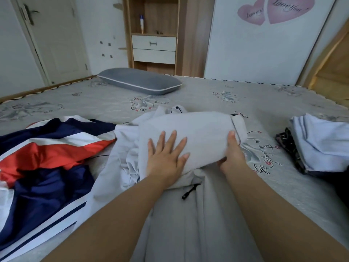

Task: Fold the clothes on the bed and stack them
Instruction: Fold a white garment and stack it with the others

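I'm looking down over both forearms at the bed, covered in a grey printed sheet. Dead centre lies the light grey garment, folded over into a thick bundle, with more of its grey fabric trailing toward me between the arms. A black zip pull shows just below the bundle's near edge.

My left hand lies flat on top of the bundle, fingers straight and fanned apart, palm pressing the cloth down. My right hand is at the bundle's right end, thumb on top and the other fingers tucked beneath, gripping the folded edge.

To the left, touching the grey garment's edge, a navy, red and white jacket sprawls unfolded and rumpled. Out on the right, well apart from my hands, sits a stack of folded clothes: pale blue pieces on top, something dark and patterned underneath.

Farther back a grey pillow with white piping rests on the bed. Behind it stands a wooden shelf unit with two white drawers, a white door at left, and pink heart stickers on the panel at right.
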